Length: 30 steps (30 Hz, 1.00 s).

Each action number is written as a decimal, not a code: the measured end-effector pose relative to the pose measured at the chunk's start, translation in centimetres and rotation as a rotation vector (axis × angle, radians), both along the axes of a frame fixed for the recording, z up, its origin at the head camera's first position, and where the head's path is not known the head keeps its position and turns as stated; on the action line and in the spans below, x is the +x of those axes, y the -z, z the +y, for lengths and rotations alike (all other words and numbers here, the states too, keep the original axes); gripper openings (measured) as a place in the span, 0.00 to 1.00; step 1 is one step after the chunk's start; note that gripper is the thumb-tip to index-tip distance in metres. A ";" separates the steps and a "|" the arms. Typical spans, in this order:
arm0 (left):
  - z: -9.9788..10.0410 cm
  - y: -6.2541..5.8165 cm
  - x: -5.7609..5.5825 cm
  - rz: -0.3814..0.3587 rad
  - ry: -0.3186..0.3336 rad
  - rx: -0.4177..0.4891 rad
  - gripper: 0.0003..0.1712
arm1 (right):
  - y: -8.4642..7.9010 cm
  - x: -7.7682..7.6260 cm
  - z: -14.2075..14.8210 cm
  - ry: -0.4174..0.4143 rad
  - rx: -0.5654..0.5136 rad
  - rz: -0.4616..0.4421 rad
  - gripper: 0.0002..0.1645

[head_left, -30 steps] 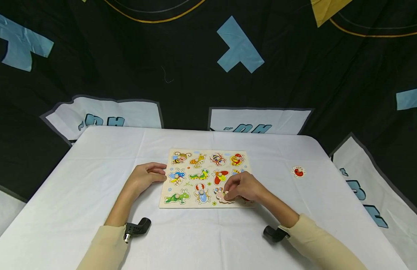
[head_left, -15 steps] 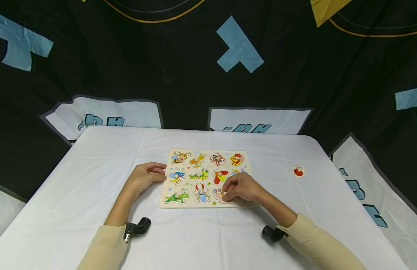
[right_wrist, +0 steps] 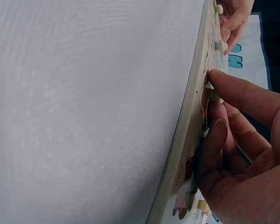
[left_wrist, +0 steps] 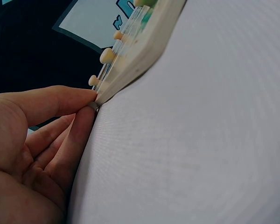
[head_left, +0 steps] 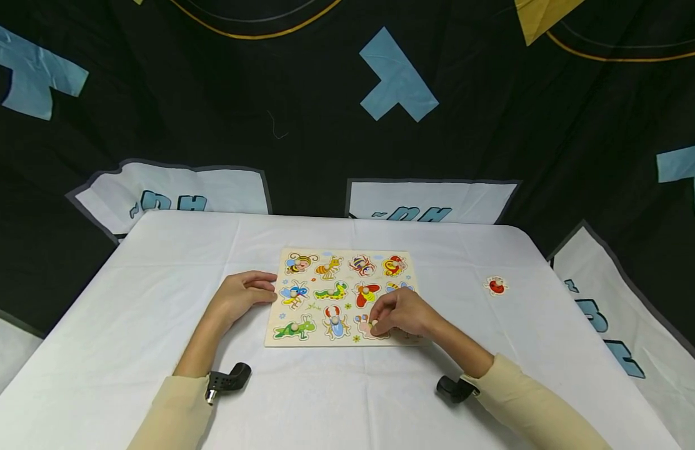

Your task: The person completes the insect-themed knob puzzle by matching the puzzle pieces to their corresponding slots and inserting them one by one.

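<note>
A wooden peg puzzle board (head_left: 318, 314) with several insect pieces lies on the table. My left hand (head_left: 237, 297) touches its left edge with extended fingertips; in the left wrist view the thumb and a finger (left_wrist: 60, 100) meet the board's side. My right hand (head_left: 406, 312) pinches the small knob of a pink puzzle piece (head_left: 363, 324) in the bottom row, third from the left. That piece sits low at its spot, partly covered by the fingers. The bottom right corner of the board is mostly hidden under the right hand.
Off to the right on the white tablecloth (head_left: 325, 400) lies a loose red ladybug piece (head_left: 496, 285). A black cloth backdrop (head_left: 302, 144) with blue and white shapes hangs behind the table. Black wrist devices are strapped at both sleeves.
The pink piece has dropped from slightly raised to lying low in the board, and the right hand has shifted slightly left with it. The left hand stays in place.
</note>
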State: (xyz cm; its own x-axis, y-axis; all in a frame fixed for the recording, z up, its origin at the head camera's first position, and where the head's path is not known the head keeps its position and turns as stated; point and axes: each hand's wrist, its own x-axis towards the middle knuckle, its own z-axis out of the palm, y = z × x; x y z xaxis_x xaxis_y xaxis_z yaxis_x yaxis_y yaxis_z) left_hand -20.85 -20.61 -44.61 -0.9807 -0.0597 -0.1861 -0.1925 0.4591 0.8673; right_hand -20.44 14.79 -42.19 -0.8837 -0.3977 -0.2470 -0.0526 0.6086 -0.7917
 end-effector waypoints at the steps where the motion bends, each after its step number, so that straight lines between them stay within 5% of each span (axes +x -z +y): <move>1: 0.0 0.0 0.0 -0.001 0.000 0.000 0.29 | 0.0 0.0 0.0 0.003 -0.001 0.000 0.10; 30: 0.2 0.0 -0.1 -0.002 -0.003 0.003 0.29 | 0.4 -0.2 0.0 0.005 0.036 0.022 0.09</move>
